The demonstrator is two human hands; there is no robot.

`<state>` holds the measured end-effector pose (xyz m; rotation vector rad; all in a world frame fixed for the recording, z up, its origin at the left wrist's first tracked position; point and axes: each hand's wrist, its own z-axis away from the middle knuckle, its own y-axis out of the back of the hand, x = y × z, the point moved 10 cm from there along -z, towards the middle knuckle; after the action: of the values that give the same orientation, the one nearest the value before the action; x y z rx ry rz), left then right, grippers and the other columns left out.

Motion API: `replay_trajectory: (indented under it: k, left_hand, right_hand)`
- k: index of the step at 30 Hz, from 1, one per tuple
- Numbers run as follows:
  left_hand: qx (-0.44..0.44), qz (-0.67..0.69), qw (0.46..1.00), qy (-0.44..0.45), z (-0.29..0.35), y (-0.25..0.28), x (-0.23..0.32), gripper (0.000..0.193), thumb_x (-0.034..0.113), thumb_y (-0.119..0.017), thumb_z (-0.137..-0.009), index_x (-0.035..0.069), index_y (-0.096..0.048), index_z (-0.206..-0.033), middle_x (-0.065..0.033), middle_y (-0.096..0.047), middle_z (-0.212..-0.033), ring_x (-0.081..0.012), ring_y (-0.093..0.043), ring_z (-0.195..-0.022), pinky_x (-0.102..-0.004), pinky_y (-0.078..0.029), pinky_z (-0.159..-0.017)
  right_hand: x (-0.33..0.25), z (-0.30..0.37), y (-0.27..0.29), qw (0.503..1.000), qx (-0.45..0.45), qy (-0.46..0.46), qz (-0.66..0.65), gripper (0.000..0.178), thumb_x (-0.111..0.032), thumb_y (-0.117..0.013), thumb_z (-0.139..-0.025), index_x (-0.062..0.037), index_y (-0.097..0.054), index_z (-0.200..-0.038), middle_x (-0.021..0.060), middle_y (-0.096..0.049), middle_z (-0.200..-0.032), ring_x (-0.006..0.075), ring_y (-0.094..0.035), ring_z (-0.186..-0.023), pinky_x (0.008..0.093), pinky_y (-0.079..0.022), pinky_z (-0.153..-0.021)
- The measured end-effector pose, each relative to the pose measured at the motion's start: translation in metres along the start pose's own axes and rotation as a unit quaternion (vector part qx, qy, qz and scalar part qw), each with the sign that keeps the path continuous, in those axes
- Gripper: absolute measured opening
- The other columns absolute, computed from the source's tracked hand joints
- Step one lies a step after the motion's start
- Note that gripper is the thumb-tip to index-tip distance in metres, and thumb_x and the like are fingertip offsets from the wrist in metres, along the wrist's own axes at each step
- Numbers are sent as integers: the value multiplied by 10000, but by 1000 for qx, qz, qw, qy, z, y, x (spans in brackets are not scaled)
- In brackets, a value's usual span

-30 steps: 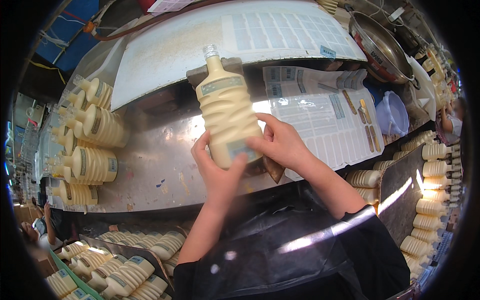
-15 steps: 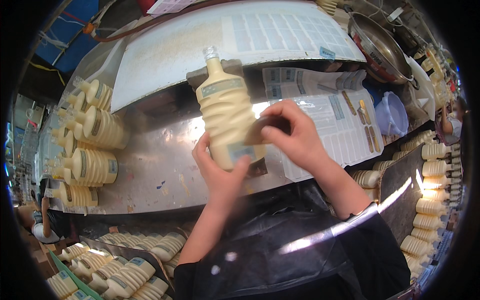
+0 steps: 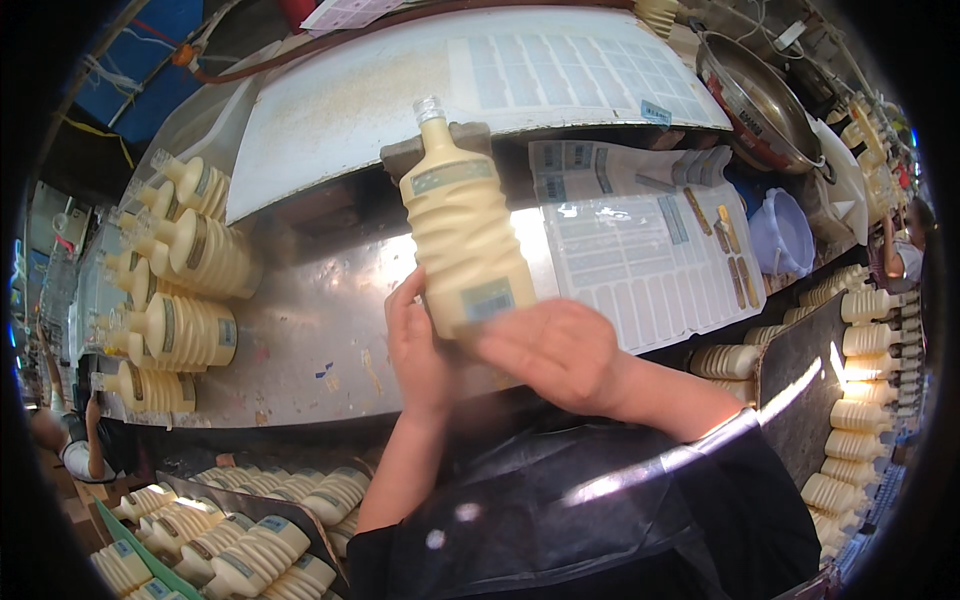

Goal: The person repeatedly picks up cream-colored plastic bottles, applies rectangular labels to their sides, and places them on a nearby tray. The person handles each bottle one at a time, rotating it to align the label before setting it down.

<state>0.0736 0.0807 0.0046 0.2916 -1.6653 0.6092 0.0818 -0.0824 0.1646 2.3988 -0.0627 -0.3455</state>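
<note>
A cream bottle (image 3: 462,240) with a wavy body and a clear threaded neck lies with its neck on a grey block (image 3: 402,160), pointing away from me. It bears a grey label band below the shoulder and a blue-grey label (image 3: 487,299) near its base. My left hand (image 3: 413,345) grips the lower left side, its thumb hidden. Across the base and the label's lower edge lies my right hand (image 3: 560,352), back up, fingers together and blurred. Whatever is under its palm is hidden; the dark brown flat piece seen earlier does not show.
Several similar bottles (image 3: 190,335) stand at the left. Label sheets (image 3: 630,290) and gold-coloured strips (image 3: 745,283) lie to the right, beside a lilac bucket (image 3: 782,232) and a large metal pan (image 3: 765,100). Crates of bottles (image 3: 255,555) flank me below the metal table (image 3: 290,375).
My right hand has swept from the bottle's right side down to its base and turned palm down. The brown piece is now out of sight. The bottle has shifted slightly right.
</note>
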Motion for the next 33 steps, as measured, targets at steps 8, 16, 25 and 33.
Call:
replay_trajectory:
  k: [8, 16, 25, 33]
  left_hand:
    - [-7, 47, 999, 24, 0, 3, -4, 495, 316, -318, -1122, -24, -511, -1426, -149, -552, -1384, -247, -491, -1311, -402, -345, -1159]
    - [18, -374, 919, -121, 0, -29, 36, 693, 488, -559, -1010, -33, -406, -1440, -167, -488, -1329, -299, -468, -1253, -425, -342, -1109]
    - [11, -257, 960, -108, -3, -23, 20, 620, 354, -595, -1010, -37, -379, -1440, -162, -485, -1300, -247, -462, -1214, -394, -338, -1106]
    - [9, -106, 994, 11, -9, -17, 15, 542, 163, -670, -933, 17, -436, -1400, -129, -487, -1274, -231, -474, -1213, -388, -416, -1051]
  right_hand:
    - [-15, 2, -39, 995, -74, 0, -62, 193, -98, -659, -787, -32, -655, -969, 104, -621, -773, 271, -632, -675, 395, -490, -591]
    - [66, 26, -45, 909, 14, -384, -163, 339, -60, -566, -931, 10, -497, -1256, 248, -585, -1177, 410, -594, -1084, 460, -482, -946]
    - [100, 62, -24, 884, 103, -425, -168, 363, -20, -627, -935, -10, -521, -1283, 172, -606, -1184, 289, -634, -1078, 369, -505, -945]
    - [77, 27, 4, 981, 59, -185, -16, 266, -2, -668, -826, -83, -694, -1078, 128, -721, -949, 347, -694, -837, 421, -562, -757]
